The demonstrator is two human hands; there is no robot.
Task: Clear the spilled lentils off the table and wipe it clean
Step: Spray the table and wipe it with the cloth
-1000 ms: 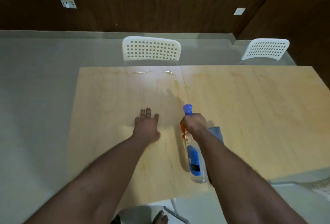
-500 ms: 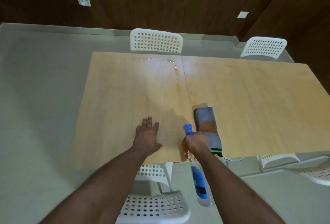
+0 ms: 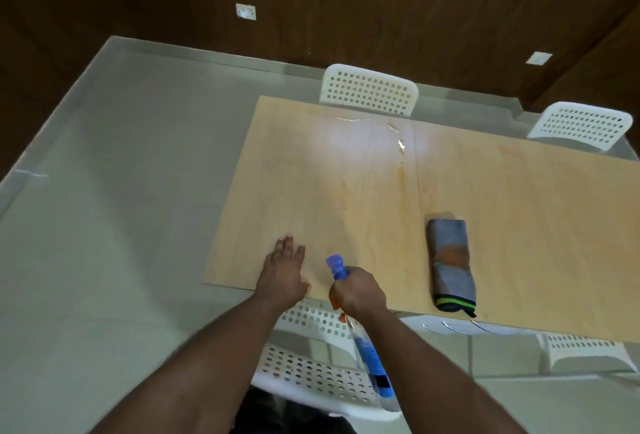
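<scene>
My right hand grips the neck of a clear spray bottle with a blue nozzle, blue label and orange trigger; the nozzle points over the near edge of the light wooden table. Flat on the table's near left part lies my left hand, fingers straight. A folded grey cloth with an orange stain and a green-edged end lies to the right of the bottle. A wet streak glistens near the far edge. No lentils are visible.
White perforated chairs stand around the table: one at the far side, one at the far right, one just below my arms, one at the near right. Grey tiled floor lies to the left.
The view has pulled back and swung left, so the table sits farther right. My right hand with the bottle has come back to the near edge, uncovering the cloth. My left hand stays flat.
</scene>
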